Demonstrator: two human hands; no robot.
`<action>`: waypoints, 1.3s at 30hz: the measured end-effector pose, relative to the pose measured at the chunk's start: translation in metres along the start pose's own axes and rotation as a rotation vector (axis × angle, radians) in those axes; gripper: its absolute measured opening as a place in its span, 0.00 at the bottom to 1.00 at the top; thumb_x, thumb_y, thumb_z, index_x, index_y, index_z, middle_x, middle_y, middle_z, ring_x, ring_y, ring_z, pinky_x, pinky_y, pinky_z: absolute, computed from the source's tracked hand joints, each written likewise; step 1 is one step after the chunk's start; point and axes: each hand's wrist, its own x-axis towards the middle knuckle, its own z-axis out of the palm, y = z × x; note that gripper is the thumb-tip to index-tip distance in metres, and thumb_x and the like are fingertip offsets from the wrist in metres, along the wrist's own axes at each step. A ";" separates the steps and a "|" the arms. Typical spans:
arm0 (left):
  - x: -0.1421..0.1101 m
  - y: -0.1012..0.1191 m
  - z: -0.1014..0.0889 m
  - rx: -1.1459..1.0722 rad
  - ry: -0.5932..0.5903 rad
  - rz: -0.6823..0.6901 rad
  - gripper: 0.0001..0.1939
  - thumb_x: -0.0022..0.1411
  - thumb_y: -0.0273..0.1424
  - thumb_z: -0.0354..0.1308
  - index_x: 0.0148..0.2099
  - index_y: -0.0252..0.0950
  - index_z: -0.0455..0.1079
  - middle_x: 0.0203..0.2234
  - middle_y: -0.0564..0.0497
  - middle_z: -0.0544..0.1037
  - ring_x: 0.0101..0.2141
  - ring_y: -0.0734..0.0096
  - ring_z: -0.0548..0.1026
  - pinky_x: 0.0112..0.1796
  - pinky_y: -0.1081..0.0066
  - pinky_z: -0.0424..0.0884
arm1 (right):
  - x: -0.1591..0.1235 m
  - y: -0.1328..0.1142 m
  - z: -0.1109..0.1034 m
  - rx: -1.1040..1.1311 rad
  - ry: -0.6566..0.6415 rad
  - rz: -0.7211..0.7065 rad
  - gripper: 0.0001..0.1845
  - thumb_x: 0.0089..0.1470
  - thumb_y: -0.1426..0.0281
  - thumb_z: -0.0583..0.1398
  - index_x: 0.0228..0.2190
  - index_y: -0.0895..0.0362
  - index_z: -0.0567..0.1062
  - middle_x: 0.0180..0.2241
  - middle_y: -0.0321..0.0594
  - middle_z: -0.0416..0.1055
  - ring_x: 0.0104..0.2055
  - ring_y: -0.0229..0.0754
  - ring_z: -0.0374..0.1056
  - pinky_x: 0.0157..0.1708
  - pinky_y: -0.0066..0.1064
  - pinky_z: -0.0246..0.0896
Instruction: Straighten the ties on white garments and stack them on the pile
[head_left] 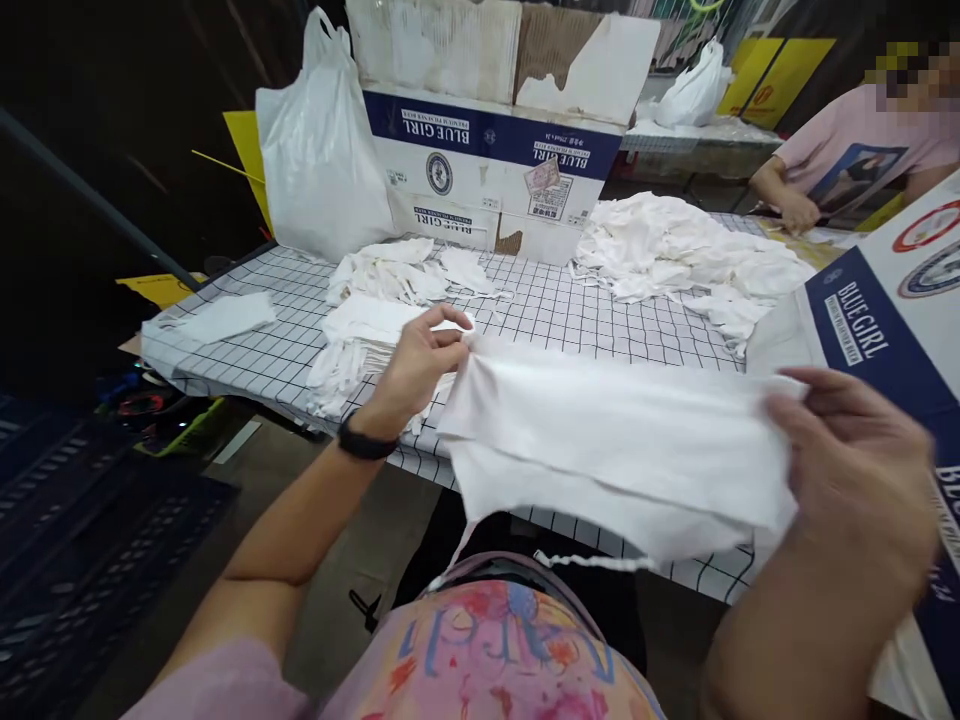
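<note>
Stretching white cloth [615, 430], fingers [448, 338] pinching its corners.

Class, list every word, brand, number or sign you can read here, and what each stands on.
"BLUE GIRL": upside down, repeated on the back carton.
"PREMIUM PILSENER BEER": upside down, same carton, small print.
"BLUE GIRL": tilted, on the right-hand carton.
Too small or blurred: emblem, stamp and number print; the yellow board's sign; the shirt's lettering.

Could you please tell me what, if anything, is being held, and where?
A white cloth, its upper corners pinched by the left hand and right hand.
</note>
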 end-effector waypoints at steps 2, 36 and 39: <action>0.037 -0.046 0.009 0.091 0.006 -0.035 0.15 0.46 0.24 0.61 0.39 0.39 0.67 0.20 0.60 0.71 0.22 0.75 0.69 0.26 0.75 0.66 | 0.024 0.033 0.031 0.053 -0.151 0.099 0.28 0.37 0.58 0.76 0.41 0.53 0.83 0.31 0.37 0.70 0.26 0.36 0.64 0.22 0.29 0.60; 0.070 -0.153 0.058 1.166 -0.845 0.350 0.29 0.75 0.47 0.48 0.74 0.51 0.55 0.76 0.53 0.46 0.75 0.55 0.42 0.72 0.45 0.39 | 0.009 0.117 0.080 -0.549 -0.122 -0.100 0.16 0.58 0.63 0.59 0.45 0.55 0.78 0.47 0.49 0.77 0.39 0.47 0.75 0.44 0.44 0.73; 0.066 -0.157 0.059 1.149 -0.908 0.287 0.30 0.75 0.50 0.46 0.75 0.56 0.51 0.76 0.57 0.44 0.75 0.58 0.39 0.72 0.44 0.34 | -0.052 0.097 0.060 -0.492 -0.130 -0.068 0.14 0.63 0.60 0.59 0.42 0.53 0.80 0.42 0.45 0.79 0.41 0.49 0.76 0.46 0.43 0.73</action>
